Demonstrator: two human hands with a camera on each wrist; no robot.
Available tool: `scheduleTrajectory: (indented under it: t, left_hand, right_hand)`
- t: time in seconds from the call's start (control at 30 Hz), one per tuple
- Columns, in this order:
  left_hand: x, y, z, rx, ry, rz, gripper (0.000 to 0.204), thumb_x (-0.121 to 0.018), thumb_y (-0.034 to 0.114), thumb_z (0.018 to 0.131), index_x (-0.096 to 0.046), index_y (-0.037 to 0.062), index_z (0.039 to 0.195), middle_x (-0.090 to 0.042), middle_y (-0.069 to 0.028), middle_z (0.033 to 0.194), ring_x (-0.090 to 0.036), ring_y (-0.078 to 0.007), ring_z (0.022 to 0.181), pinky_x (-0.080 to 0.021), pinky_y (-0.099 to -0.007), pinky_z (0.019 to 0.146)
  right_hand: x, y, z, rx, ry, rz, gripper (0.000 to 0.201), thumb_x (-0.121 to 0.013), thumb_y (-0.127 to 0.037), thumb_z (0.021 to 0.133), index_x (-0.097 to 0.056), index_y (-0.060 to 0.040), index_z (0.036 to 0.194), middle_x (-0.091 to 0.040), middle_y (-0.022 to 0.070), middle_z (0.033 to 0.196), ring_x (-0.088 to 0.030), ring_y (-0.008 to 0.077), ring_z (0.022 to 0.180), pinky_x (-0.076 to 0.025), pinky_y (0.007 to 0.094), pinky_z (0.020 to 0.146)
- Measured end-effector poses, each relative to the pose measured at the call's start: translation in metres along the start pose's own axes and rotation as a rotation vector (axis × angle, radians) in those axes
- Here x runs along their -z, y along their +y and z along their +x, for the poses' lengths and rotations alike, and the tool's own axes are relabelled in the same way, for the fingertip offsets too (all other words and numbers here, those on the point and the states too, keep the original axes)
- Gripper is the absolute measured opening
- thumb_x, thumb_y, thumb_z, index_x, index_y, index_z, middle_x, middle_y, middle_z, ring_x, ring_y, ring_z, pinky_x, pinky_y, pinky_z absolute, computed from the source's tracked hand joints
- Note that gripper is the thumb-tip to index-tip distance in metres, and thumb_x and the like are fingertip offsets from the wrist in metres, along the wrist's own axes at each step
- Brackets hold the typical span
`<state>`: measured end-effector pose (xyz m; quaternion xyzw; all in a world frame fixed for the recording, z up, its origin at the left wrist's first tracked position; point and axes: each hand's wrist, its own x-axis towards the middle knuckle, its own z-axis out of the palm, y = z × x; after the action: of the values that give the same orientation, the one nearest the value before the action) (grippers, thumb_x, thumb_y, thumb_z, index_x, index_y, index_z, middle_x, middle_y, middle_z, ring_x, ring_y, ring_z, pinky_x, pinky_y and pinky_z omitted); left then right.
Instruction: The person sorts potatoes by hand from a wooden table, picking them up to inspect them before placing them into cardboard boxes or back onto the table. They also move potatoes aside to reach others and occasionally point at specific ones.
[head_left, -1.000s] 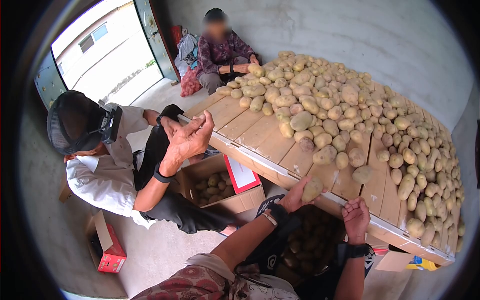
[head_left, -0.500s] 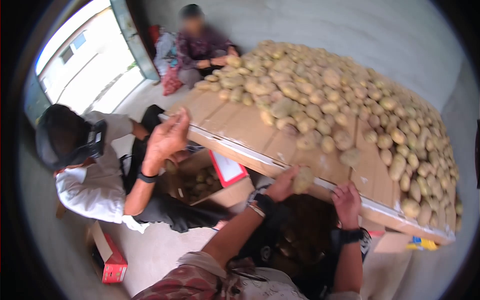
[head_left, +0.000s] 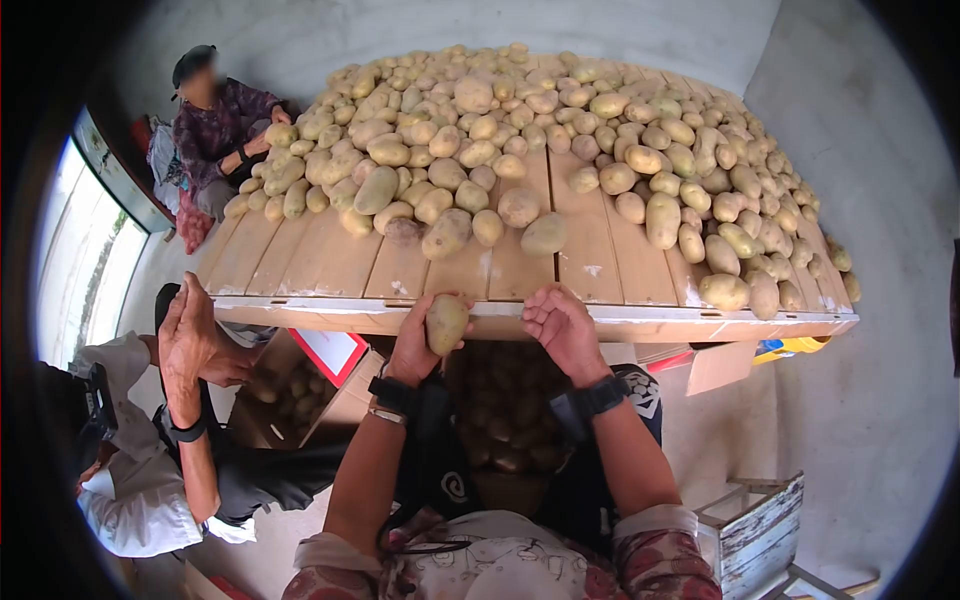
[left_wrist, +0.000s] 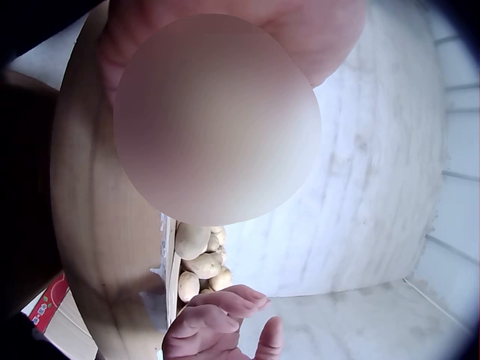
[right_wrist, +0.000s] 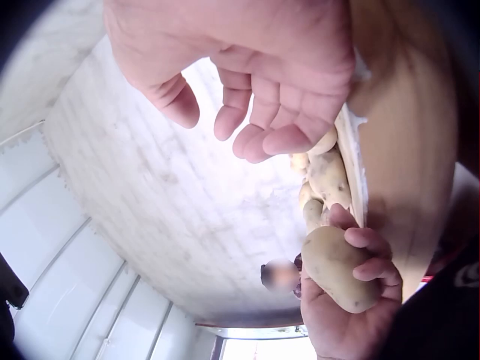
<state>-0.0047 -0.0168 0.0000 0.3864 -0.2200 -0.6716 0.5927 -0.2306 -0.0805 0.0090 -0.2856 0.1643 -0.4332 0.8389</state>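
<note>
My left hand (head_left: pixel 408 350) holds a potato (head_left: pixel 447 325) at the front edge of the wooden table (head_left: pixel 590 235). Seen in the right wrist view, its fingers curl round the side of that potato (right_wrist: pixel 339 268). To its right, my right hand (head_left: pixel 565 335) is held up by the table edge with nothing in it, the fingers loosely bent (right_wrist: pixel 251 82). A blurred round patch hides most of what the left hand holds in the left wrist view. A large heap of potatoes (head_left: pixel 475 95) covers the back and right of the table.
Below, between my knees, more potatoes (head_left: pixel 510 420) lie in shadow. A person in white (head_left: pixel 130 500) sits at left, one hand raised, beside a cardboard box (head_left: pixel 345 410) of potatoes. Another person (head_left: pixel 225 140) sits at the far left corner. A worn chair (head_left: pixel 760 530) stands lower right.
The head view has swung right, so the table now lies straight ahead. My left hand still holds the potato, and my right hand stays by the edge without it.
</note>
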Motion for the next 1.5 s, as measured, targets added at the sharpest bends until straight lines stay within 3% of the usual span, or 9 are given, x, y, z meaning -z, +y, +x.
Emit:
scheduleTrajectory:
  t: [0.6,0.7,0.77,0.83,0.9,0.97,1.07,1.17,1.5]
  left_hand:
    - [-0.002,0.001,-0.001,0.034,0.057,-0.004,0.040,-0.035,0.040,0.093,-0.050,0.0069,0.111,-0.061,-0.0110,0.099,-0.061,-0.0214,0.074,-0.050,-0.0301,0.053]
    - [0.004,-0.004,0.001,0.074,0.011,-0.093,0.038,-0.037,0.038,0.092,-0.051,0.0073,0.110,-0.061,-0.0103,0.096,-0.062,-0.0224,0.078,-0.053,-0.0311,0.059]
    - [0.019,-0.016,0.010,-0.113,-0.089,0.133,0.029,-0.050,0.007,0.085,-0.048,0.0049,0.114,-0.058,-0.0070,0.098,-0.059,-0.0164,0.087,-0.053,-0.0315,0.068]
    - [0.016,-0.016,0.003,-0.433,-0.093,0.577,0.030,-0.050,0.011,0.086,-0.048,0.0079,0.116,-0.059,-0.0053,0.099,-0.058,-0.0153,0.087,-0.052,-0.0322,0.068]
    - [0.004,-0.001,0.006,0.131,0.076,-0.115,0.030,-0.041,0.029,0.091,-0.050,0.0090,0.113,-0.061,-0.0050,0.097,-0.059,-0.0154,0.084,-0.052,-0.0297,0.061]
    - [0.005,0.000,0.005,0.105,0.072,-0.121,0.034,-0.036,0.033,0.093,-0.050,0.0082,0.111,-0.061,-0.0082,0.099,-0.060,-0.0177,0.082,-0.052,-0.0286,0.058]
    - [0.001,0.008,0.004,0.132,0.055,-0.086,0.038,-0.031,0.036,0.094,-0.049,0.0074,0.110,-0.062,-0.0116,0.101,-0.061,-0.0196,0.080,-0.051,-0.0272,0.054]
    - [0.003,0.010,0.007,0.187,0.053,-0.090,0.035,-0.032,0.034,0.094,-0.050,0.0073,0.108,-0.062,-0.0116,0.099,-0.061,-0.0192,0.079,-0.052,-0.0273,0.056]
    - [-0.011,0.016,0.001,0.135,0.152,-0.085,0.036,-0.034,0.035,0.093,-0.052,0.0054,0.102,-0.061,-0.0145,0.095,-0.063,-0.0239,0.073,-0.052,-0.0309,0.051]
  right_hand:
    - [0.000,-0.060,0.064,-0.001,0.164,-0.306,0.025,-0.053,-0.011,0.087,-0.052,-0.0046,0.111,-0.061,0.0062,0.100,-0.058,0.0188,0.099,-0.050,0.0282,0.081]
    - [0.010,-0.119,0.118,0.170,0.201,-0.729,0.029,-0.056,-0.011,0.086,-0.052,-0.0043,0.113,-0.059,0.0066,0.108,-0.057,0.0170,0.098,-0.049,0.0302,0.080]
    - [0.085,-0.169,0.168,0.820,-0.120,-1.463,0.026,-0.056,-0.017,0.084,-0.058,-0.0045,0.107,-0.058,0.0056,0.108,-0.056,0.0172,0.098,-0.045,0.0311,0.084]
    - [0.046,-0.215,0.176,0.400,-0.230,-1.496,0.028,-0.057,-0.025,0.083,-0.064,-0.0058,0.102,-0.062,0.0095,0.103,-0.059,0.0211,0.094,-0.044,0.0347,0.085]
    - [0.144,-0.264,0.222,0.137,0.151,-1.950,0.030,-0.060,-0.029,0.079,-0.066,-0.0047,0.095,-0.061,0.0173,0.100,-0.058,0.0252,0.093,-0.045,0.0366,0.081]
    - [0.161,-0.288,0.230,-0.074,0.270,-1.950,0.034,-0.061,-0.033,0.077,-0.065,-0.0013,0.089,-0.062,0.0202,0.094,-0.059,0.0273,0.088,-0.045,0.0372,0.076]
    - [0.109,-0.266,0.207,0.063,0.398,-2.095,0.047,-0.058,-0.041,0.079,-0.061,-0.0017,0.104,-0.061,0.0195,0.099,-0.057,0.0247,0.094,-0.043,0.0360,0.078]
    - [0.225,-0.291,0.259,0.139,0.255,-1.551,0.054,-0.047,-0.045,0.087,-0.050,-0.0062,0.124,-0.052,0.0146,0.123,-0.044,0.0209,0.119,-0.033,0.0315,0.099]
    - [0.058,-0.254,0.207,-0.404,0.461,-1.461,0.094,-0.069,-0.058,0.063,-0.031,-0.0140,0.138,-0.030,0.0102,0.142,-0.023,0.0220,0.132,-0.020,0.0400,0.105]
